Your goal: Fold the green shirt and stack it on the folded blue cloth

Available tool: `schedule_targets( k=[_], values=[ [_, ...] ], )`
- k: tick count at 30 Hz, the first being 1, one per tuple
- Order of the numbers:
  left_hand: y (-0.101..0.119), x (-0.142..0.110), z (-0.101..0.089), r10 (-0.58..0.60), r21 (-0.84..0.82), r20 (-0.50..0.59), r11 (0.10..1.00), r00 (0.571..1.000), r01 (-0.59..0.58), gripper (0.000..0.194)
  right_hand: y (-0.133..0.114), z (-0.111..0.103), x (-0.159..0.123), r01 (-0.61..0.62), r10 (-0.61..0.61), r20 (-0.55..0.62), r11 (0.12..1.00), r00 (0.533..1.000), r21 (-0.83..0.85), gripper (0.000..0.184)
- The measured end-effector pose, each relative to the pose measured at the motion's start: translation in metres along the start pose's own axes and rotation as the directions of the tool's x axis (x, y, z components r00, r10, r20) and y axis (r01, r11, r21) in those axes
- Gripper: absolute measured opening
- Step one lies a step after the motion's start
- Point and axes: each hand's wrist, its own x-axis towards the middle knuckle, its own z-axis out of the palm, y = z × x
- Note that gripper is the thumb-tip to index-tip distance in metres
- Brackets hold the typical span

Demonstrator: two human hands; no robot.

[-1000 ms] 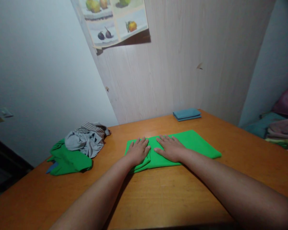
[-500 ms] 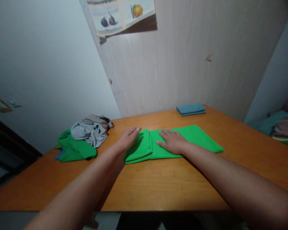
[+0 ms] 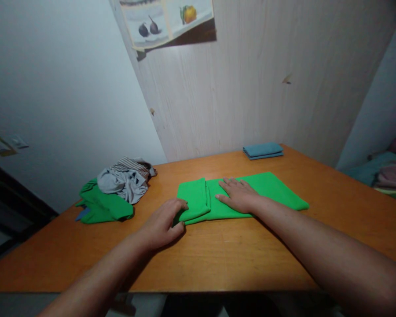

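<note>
A bright green cloth [image 3: 277,193], perhaps a garment, lies flat on the table, its left end folded over into a thicker flap [image 3: 193,198]. My left hand [image 3: 163,222] is at the flap's near left corner, fingers bent over the edge and the thumb apart beside the front edge. The corner itself is partly hidden by those fingers. Pressed flat across the middle of the cloth, just right of the flap, is my right hand [image 3: 237,193] with fingers outstretched.
The wooden table [image 3: 231,251] meets a wall behind. On its left lies a rumpled clothes pile: a green garment [image 3: 105,207] and a grey one [image 3: 128,180]. A folded blue cloth [image 3: 263,150] lies at the back right. More folded fabrics [image 3: 394,176] show at the far right.
My left hand has come down and toward me, from above the flap's left end to its near left corner. My right hand stays in place on the cloth.
</note>
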Motion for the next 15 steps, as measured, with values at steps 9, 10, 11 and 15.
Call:
schedule_targets(
  k=[9,10,11,15],
  values=[
    [-0.017,-0.015,0.014,0.085,0.283,0.001,0.956,0.996,-0.082,0.050,0.001,0.002,0.001,-0.003,0.003,-0.005,1.000,1.000,0.014,0.092],
    [-0.017,-0.016,0.013,0.093,0.295,0.012,0.951,0.996,-0.092,0.051,0.001,0.001,0.000,-0.003,0.003,-0.003,1.000,1.000,0.012,0.092],
    [-0.016,-0.015,0.012,0.101,0.308,0.025,0.946,0.995,-0.104,0.051,0.000,0.001,0.000,-0.004,0.004,-0.002,1.000,1.000,0.010,0.092],
    [-0.008,-0.008,0.007,0.131,0.336,0.063,0.931,0.989,-0.145,0.051,-0.001,-0.001,0.000,-0.013,0.013,0.006,1.000,1.000,0.013,0.090]
  ],
)
